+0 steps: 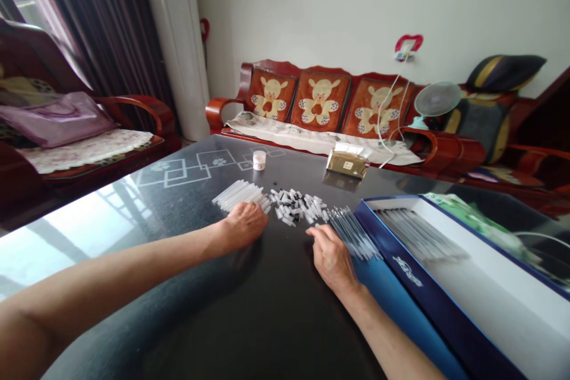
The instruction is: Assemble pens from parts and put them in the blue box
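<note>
My left hand [247, 222] is closed at the near edge of a bundle of translucent white pen barrels [240, 195]; its fingers curl away from view, so what they grip is hidden. To the right, my right hand [332, 255] has thumb and index finger pressed together beside a row of thin dark pen refills [354, 233]. Anything in that pinch is too small to make out. Between and beyond the hands lies a loose heap of small white and black pen parts [298, 205].
A blue box [401, 255] with a white inside holds more refills and stands at the right, with a green plastic package [481, 222] along its far side. Farther back on the dark glossy table [267, 320] are a small white cup [259, 160] and a tissue box [347, 163].
</note>
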Available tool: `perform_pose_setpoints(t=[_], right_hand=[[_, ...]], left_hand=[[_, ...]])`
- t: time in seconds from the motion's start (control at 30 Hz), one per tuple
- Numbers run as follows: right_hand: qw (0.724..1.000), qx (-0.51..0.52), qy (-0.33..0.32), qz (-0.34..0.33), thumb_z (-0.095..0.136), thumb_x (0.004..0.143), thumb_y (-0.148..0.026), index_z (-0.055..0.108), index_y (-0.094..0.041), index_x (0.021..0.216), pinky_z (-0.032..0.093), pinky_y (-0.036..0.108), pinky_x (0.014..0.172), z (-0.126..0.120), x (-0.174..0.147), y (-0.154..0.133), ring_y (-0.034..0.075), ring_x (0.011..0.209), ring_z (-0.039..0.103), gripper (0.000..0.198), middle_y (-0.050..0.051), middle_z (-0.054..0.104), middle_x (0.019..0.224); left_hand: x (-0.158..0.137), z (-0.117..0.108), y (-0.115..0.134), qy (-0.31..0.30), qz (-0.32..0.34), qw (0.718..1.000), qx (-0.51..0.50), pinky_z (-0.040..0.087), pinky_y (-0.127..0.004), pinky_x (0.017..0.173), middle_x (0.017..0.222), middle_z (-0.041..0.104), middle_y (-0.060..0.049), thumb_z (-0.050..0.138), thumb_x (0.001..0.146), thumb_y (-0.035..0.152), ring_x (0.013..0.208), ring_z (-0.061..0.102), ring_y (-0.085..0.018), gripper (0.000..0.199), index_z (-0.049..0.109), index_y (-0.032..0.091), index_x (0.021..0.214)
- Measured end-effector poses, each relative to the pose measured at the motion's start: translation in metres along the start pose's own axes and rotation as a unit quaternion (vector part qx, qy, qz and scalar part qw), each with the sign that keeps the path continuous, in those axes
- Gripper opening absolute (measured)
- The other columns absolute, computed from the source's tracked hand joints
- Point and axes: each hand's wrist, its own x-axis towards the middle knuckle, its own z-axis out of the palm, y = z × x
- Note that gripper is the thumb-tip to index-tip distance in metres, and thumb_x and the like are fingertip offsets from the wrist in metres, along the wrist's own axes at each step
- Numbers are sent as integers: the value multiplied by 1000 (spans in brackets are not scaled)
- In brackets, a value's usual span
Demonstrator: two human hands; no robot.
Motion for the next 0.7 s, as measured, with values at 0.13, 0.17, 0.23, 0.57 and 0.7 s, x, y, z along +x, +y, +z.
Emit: perform_pose_setpoints(t=[0.13,0.17,0.23,0.57,0.7], right_hand=[[1000,12,6,-2,38,84,-5,66,-15,98,50,30,83,-1,-1,2,19,91,63,33,9,65,93],[1000,14,6,-1,39,84,-5,66,-16,98,50,30,83,-1,0,2,19,91,63,32,9,65,93],[1000,23,9,1,39,84,-6,67,-16,97,51,30,82,-2,1,1,19,90,64,32,9,65,92],[918,204,216,262,43,81,-24,66,-16,93,53,32,70,3,5,34,18,77,66,28,9,70,92],[892,248,217,309,44,81,-29,66,-15,96,53,30,67,6,4,37,18,77,66,30,9,70,93]], left_hand=[[-8,-1,9,-33,-6,999,15,47,-35,72,89,63,-15,47,82,9,87,59,-26,20,66,12,87],[-7,-4,10,-36,-11,999,2,47,-34,71,88,62,-14,47,83,11,85,60,-25,20,66,13,87],[-3,-10,10,-34,-8,999,-30,46,-32,67,89,61,-12,48,82,13,81,59,-23,20,66,15,89],[11,3,-4,3,228,973,-18,41,-28,66,96,56,-8,46,85,8,86,52,-20,20,62,17,93],[17,1,-1,69,285,955,-46,43,-29,73,91,57,-8,39,91,13,80,51,-18,21,59,17,85]])
